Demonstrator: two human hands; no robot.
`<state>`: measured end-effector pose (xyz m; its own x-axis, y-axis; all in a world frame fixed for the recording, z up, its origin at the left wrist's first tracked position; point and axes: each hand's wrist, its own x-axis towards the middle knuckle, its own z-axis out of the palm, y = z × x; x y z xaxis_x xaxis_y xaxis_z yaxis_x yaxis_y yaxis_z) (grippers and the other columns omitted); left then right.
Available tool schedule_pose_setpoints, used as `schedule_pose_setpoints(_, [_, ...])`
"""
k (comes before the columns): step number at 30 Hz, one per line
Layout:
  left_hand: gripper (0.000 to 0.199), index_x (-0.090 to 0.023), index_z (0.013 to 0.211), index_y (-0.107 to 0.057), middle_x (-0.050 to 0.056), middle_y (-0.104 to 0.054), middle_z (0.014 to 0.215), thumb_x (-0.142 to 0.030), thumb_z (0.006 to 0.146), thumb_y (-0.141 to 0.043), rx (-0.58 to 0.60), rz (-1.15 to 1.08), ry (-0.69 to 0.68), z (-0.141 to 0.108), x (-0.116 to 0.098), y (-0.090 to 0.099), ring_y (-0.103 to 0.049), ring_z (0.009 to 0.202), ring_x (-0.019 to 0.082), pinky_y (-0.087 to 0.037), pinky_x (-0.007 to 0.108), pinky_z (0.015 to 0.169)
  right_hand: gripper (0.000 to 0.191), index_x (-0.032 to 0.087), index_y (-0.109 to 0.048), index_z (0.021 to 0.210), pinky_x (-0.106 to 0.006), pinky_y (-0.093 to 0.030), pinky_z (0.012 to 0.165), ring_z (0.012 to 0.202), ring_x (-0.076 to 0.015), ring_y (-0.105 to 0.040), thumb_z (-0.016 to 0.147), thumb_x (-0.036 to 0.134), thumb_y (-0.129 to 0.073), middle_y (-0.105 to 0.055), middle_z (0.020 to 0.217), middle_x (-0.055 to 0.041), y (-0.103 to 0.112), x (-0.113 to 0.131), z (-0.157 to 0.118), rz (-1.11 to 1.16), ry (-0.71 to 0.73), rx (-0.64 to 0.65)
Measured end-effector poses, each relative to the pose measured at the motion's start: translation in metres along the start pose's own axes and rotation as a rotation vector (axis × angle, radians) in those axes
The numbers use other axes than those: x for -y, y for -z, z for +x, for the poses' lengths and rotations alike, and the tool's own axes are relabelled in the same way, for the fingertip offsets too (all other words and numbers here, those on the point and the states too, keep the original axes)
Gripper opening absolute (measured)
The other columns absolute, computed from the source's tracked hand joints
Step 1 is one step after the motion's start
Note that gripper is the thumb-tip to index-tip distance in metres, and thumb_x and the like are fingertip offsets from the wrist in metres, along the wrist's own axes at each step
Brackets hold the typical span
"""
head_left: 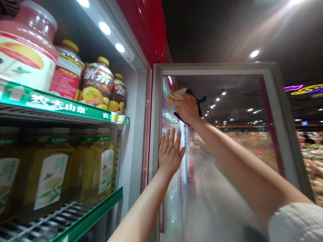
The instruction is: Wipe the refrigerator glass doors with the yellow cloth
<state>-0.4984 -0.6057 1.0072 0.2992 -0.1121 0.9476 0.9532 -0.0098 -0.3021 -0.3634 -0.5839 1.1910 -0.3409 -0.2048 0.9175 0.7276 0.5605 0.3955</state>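
The glass door (222,174) of a drinks fridge stands swung out in front of me, set in a grey frame. Up at the glass's top left, my right hand (186,107) presses a yellow and black cloth (180,94) against the pane, its fingers bent over the yellow part. A dark edge of the cloth sticks out past the hand on the right. Lower down, my left hand (170,151) lies flat with fingers spread on the glass near the hinge side, holding nothing.
On the left, the fridge's upper shelf holds iced tea bottles (97,82) and a large pink-red bottle (27,50). Bottles of yellowish tea (98,168) stand on the wire shelf below, behind a green edge strip (88,218). Beyond the door are a shop aisle and produce (314,161).
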Motion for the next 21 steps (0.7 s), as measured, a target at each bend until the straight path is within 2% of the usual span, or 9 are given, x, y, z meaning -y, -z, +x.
schedule_pose_setpoints(3, [0.080,-0.021,0.166,-0.002,0.012,-0.032,0.167,-0.043,0.104,-0.048,0.002,-0.020,0.002,-0.001,-0.001,-0.001,-0.025,0.157,0.026,-0.030,0.045,0.127,0.036,0.032,-0.075,0.122,-0.041,-0.043,0.109,0.129,-0.0225,-0.059,0.099,0.018,-0.052,-0.068,0.139,-0.0005,0.009,-0.002,-0.019,0.095,0.271,0.139])
schedule_pose_setpoints(5, [0.081,-0.021,0.166,-0.001,0.012,-0.031,0.167,-0.042,0.104,-0.048,0.018,-0.040,0.006,-0.001,-0.002,-0.001,-0.024,0.157,0.026,-0.029,0.046,0.128,0.033,0.032,-0.076,0.119,-0.041,-0.044,0.108,0.129,-0.0224,-0.060,0.097,0.019,-0.055,-0.069,0.137,-0.0004,0.017,-0.011,-0.029,0.113,0.330,0.169])
schedule_pose_setpoints(8, [0.080,-0.022,0.166,-0.001,0.011,-0.029,0.168,-0.042,0.104,-0.048,0.029,-0.049,0.007,-0.002,-0.002,-0.001,-0.024,0.157,0.027,-0.028,0.047,0.128,0.034,0.028,-0.076,0.121,-0.043,-0.044,0.106,0.128,-0.0252,-0.060,0.096,0.015,-0.056,-0.070,0.137,-0.0029,0.018,-0.015,-0.023,0.060,0.195,0.111])
schedule_pose_setpoints(11, [0.080,-0.022,0.166,0.000,0.012,-0.028,0.168,-0.042,0.104,-0.047,0.037,-0.051,0.014,-0.003,-0.001,-0.002,-0.025,0.157,0.027,-0.028,0.048,0.128,0.037,0.028,-0.074,0.125,-0.047,-0.043,0.105,0.130,-0.0282,-0.058,0.097,0.014,-0.054,-0.067,0.140,-0.0042,0.004,0.001,-0.002,-0.009,-0.006,0.027])
schedule_pose_setpoints(13, [0.080,-0.022,0.166,0.001,0.012,-0.027,0.169,-0.041,0.104,-0.047,0.051,-0.056,0.016,-0.003,-0.002,-0.002,-0.025,0.157,0.028,-0.028,0.049,0.128,0.037,0.029,-0.073,0.126,-0.047,-0.043,0.105,0.133,-0.0280,-0.056,0.098,0.015,-0.052,-0.065,0.143,-0.0032,-0.005,0.014,0.006,-0.005,-0.020,0.023])
schedule_pose_setpoints(16, [0.081,-0.022,0.166,0.003,0.012,-0.025,0.169,-0.041,0.105,-0.046,0.057,-0.059,0.011,-0.003,-0.002,-0.001,-0.023,0.157,0.028,-0.028,0.048,0.128,0.035,0.029,-0.074,0.124,-0.043,-0.042,0.106,0.134,-0.0240,-0.057,0.101,0.018,-0.050,-0.067,0.142,-0.0016,-0.005,0.018,0.001,0.092,0.178,0.098])
schedule_pose_setpoints(19, [0.081,-0.021,0.166,0.002,0.012,-0.026,0.169,-0.042,0.105,-0.046,0.049,-0.047,0.006,-0.003,-0.003,0.000,-0.022,0.157,0.028,-0.028,0.047,0.128,0.033,0.029,-0.076,0.119,-0.041,-0.044,0.105,0.130,-0.0218,-0.061,0.099,0.020,-0.051,-0.071,0.135,-0.0014,0.004,0.001,-0.010,0.175,0.405,0.179])
schedule_pose_setpoints(21, [0.080,-0.021,0.166,0.001,0.012,-0.028,0.169,-0.042,0.105,-0.046,0.051,-0.042,0.009,-0.003,-0.003,0.000,-0.023,0.157,0.028,-0.028,0.047,0.128,0.033,0.029,-0.076,0.118,-0.041,-0.045,0.105,0.129,-0.0219,-0.062,0.097,0.019,-0.053,-0.071,0.135,-0.0013,0.008,-0.010,-0.010,0.175,0.424,0.179])
